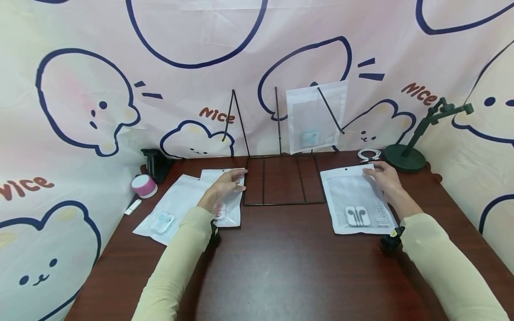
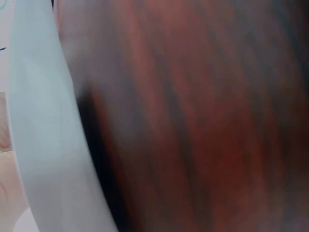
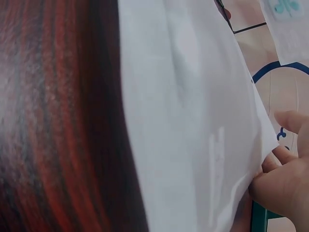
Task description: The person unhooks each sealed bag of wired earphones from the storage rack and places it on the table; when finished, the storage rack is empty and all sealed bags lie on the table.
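Observation:
My left hand [image 1: 225, 185] reaches over the upper part of a white zip bag [image 1: 233, 218] with a small pink-and-white item in it. Its fingertips lie at that bag's right edge, beside the wire rack, thumb and forefinger apart. Partly underneath my left forearm is another white bag [image 1: 180, 196] with earphones. On the other side, my right hand [image 1: 387, 180] pinches the upper right corner of a white bag of wired earphones [image 1: 341, 191]; the right wrist view shows the bag's side [image 3: 193, 121] close up. A further bag [image 1: 305, 116] hangs on the black wire rack [image 1: 285, 204].
A green desk lamp [image 1: 405, 158] and a coiled white cable [image 1: 368, 154] stand at the back right. To the left are a black stand [image 1: 156, 165], a pink-and-white jar [image 1: 143, 186] and a small white stick [image 1: 133, 207]. The rack's bare prongs point forward.

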Available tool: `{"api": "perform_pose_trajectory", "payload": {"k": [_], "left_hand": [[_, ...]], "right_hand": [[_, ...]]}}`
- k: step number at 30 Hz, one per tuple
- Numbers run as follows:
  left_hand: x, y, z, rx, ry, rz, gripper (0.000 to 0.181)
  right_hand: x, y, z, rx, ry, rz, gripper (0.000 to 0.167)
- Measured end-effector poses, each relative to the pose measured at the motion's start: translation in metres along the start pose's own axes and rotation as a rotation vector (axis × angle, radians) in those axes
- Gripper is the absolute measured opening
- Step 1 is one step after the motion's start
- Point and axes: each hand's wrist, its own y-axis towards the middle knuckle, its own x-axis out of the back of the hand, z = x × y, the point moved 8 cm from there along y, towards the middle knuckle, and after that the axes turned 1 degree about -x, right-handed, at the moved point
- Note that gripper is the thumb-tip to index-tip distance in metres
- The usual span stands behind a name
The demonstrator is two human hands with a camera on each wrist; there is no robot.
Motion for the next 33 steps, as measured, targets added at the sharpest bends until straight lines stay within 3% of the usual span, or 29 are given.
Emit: {"api": "perform_pose_trajectory", "payload": {"k": [8,13,17,26,29,33], "left_hand": [[0.0,0.002,0.002,0.001,0.007,0.002,0.069],[0.001,0.002,0.002,-0.001,0.007,0.006,0.07],[0.0,0.002,0.002,-0.002,0.006,0.006,0.07],[0.002,0.001,0.005,0.036,-0.049,-0.009,0.07],[0.001,0.001,0.004,0.031,-0.046,-0.012,0.07],[0.001,0.003,0.003,0.023,-0.03,-0.012,0.069]], "right_hand": [[0.007,0.001,0.007,0.039,0.021,-0.042,0.065],[0.01,0.0,0.026,0.096,0.047,-0.041,0.065],[0.012,0.001,0.054,0.15,0.097,0.001,0.071],[0.009,0.0,0.139,0.326,0.232,0.112,0.072],[0.006,0.0,0.164,0.355,0.323,0.132,0.069],[0.002,0.0,0.188,0.354,0.524,0.178,0.066]]}}
